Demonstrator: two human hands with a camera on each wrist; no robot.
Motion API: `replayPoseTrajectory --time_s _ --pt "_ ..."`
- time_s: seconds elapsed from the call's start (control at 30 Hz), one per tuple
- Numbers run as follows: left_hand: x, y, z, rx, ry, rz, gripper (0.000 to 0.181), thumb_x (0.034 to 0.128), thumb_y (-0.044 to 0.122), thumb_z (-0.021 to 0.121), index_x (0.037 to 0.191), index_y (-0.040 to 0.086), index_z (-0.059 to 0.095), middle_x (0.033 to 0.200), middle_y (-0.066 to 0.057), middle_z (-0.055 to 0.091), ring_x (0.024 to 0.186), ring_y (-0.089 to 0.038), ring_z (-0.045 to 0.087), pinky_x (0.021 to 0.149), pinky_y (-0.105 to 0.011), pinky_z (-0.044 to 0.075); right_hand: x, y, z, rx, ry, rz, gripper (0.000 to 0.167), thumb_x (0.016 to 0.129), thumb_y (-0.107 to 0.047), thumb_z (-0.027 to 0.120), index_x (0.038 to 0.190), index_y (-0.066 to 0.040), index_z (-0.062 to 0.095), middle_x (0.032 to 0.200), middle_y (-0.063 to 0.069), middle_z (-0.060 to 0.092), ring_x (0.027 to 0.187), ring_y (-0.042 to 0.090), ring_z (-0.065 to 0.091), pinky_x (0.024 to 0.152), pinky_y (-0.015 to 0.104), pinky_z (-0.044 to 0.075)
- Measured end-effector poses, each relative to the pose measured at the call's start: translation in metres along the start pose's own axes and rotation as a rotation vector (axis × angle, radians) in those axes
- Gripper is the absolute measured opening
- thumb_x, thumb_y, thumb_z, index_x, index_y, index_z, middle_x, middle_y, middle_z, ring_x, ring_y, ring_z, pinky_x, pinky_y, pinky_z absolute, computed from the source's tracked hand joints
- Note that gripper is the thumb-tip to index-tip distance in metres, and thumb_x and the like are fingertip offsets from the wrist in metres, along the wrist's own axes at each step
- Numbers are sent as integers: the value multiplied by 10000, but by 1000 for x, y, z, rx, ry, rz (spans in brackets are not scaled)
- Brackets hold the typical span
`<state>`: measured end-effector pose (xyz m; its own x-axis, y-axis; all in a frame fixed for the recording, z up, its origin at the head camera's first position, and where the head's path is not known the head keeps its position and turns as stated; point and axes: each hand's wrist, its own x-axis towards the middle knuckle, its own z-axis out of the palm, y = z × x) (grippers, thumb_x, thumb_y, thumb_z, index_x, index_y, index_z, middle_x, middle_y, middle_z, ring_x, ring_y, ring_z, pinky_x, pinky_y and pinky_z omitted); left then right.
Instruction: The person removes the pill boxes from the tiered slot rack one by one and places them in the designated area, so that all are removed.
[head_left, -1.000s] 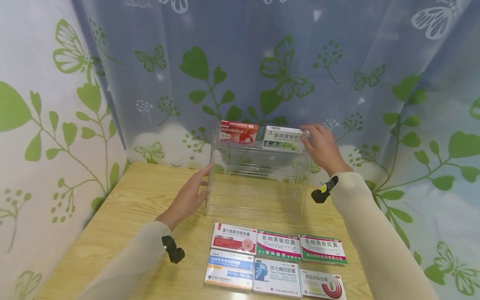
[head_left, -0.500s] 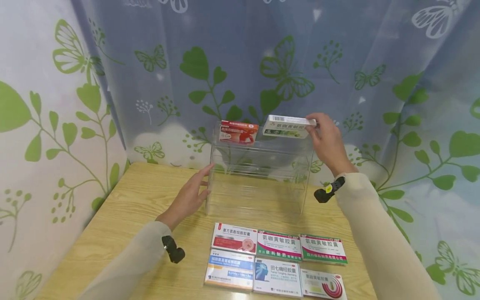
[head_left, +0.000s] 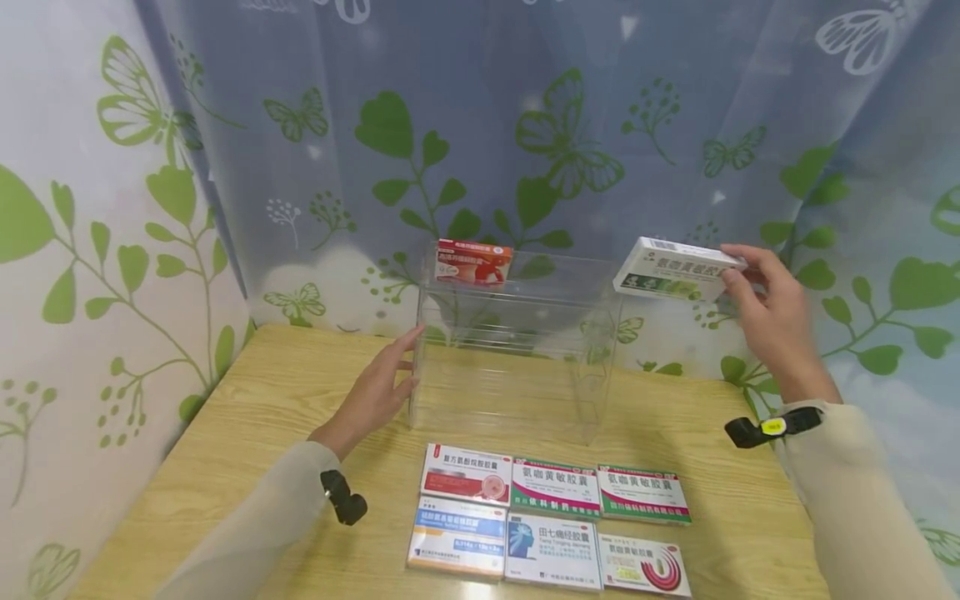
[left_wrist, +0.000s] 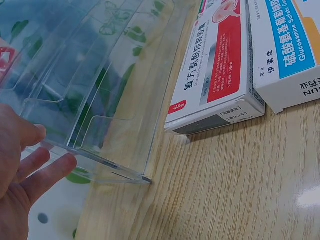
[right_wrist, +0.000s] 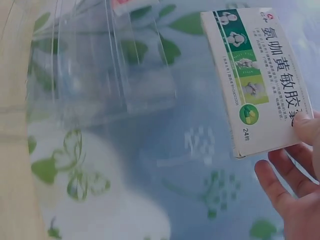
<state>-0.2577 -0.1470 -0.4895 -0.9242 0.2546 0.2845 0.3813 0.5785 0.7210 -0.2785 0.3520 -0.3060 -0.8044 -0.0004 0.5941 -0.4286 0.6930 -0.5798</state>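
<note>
My right hand (head_left: 776, 321) pinches a white medicine box (head_left: 671, 271) with a green picture strip by its right end, in the air to the right of a clear acrylic rack (head_left: 517, 333). In the right wrist view the thumb lies on the front of this white box (right_wrist: 260, 80), apart from the rack. My left hand (head_left: 378, 392) touches the rack's left side with straight fingers; the left wrist view shows its fingertips at the clear panel's edge. A red medicine box (head_left: 474, 263) stands on the rack's top tier, at the left.
Several medicine boxes lie flat in two rows on the wooden table (head_left: 285, 400) in front of the rack, among them a red and white box (head_left: 467, 473), a blue and white box (head_left: 457, 537) and a green-edged box (head_left: 643, 493). A patterned curtain (head_left: 465, 125) hangs behind.
My right hand has lifted the white medicine box off the rack's top tier and carried it right, past the rack's side. The left hand and the red box stay in place.
</note>
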Motion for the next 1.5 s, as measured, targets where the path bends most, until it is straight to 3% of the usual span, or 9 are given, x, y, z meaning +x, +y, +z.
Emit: replayPoseTrajectory --time_s 0.07,0.33,0.5,0.7,0.77,0.9,1.0,1.23,1.5 --pt "0 0 -1 -3 3 -2 863 1064 0 666 1754 271 225 1644 -224 473 1317 -423 666 996 -591 636 -11 14 -11 0 -29 19 402 1150 -157 551 1532 -38 589 1111 -279 542 1012 -82 552 813 1 451" --pt "1 2 -1 9 -3 -6 859 1060 -10 663 1755 242 224 1648 -227 470 1313 -417 670 1003 -594 632 -83 80 -38 -89 -260 141 475 1188 -239 449 1591 6 496 1179 -206 557 945 -143 571 717 67 504" --pt "0 3 -1 10 3 -1 857 1060 -16 660 1754 238 227 1643 -230 474 1310 -421 672 1004 -601 629 -125 123 -48 -113 -332 234 494 1185 -235 468 1566 78 481 1145 -236 583 883 -122 608 673 145 545" --pt "-1 4 -1 13 4 -5 851 1061 -18 657 1753 234 230 1637 -235 478 1310 -420 671 1002 -600 630 -162 169 -56 -161 -508 438 638 1196 -405 395 1637 57 395 1380 310 636 960 91 710 734 320 618" --pt "-1 4 -1 14 2 -9 853 1060 -19 657 1753 237 230 1639 -232 477 1311 -418 671 1000 -596 631 -171 181 -57 -158 -591 511 700 1194 -469 347 1665 48 351 1534 418 503 1157 325 719 855 468 642" --pt "-1 4 0 9 1 -14 859 1057 -26 658 1753 242 231 1644 -226 474 1314 -415 669 1001 -584 634 -182 199 -58 -130 -703 593 766 1187 -523 303 1676 67 301 1663 447 291 1461 674 361 1047 722 519" --pt "-1 4 0 5 4 -7 861 1057 -28 658 1753 243 230 1646 -226 471 1312 -416 668 998 -578 637 -189 209 -55 -138 -731 609 756 1194 -503 305 1662 91 303 1657 455 289 1468 696 326 1070 745 493" --pt "-1 1 0 -9 8 7 859 1064 -19 655 1755 255 225 1653 -219 464 1314 -415 664 993 -582 637 -198 214 -46 -298 -708 548 718 1172 -454 469 1552 155 441 1452 454 550 1280 615 583 944 642 587" --pt "-1 0 0 -5 1 -4 853 1069 -12 651 1755 262 224 1660 -213 459 1326 -411 659 999 -585 634 -199 208 -39 -305 -742 542 706 1120 -459 607 1496 132 514 1314 367 645 1247 589 607 923 624 585"
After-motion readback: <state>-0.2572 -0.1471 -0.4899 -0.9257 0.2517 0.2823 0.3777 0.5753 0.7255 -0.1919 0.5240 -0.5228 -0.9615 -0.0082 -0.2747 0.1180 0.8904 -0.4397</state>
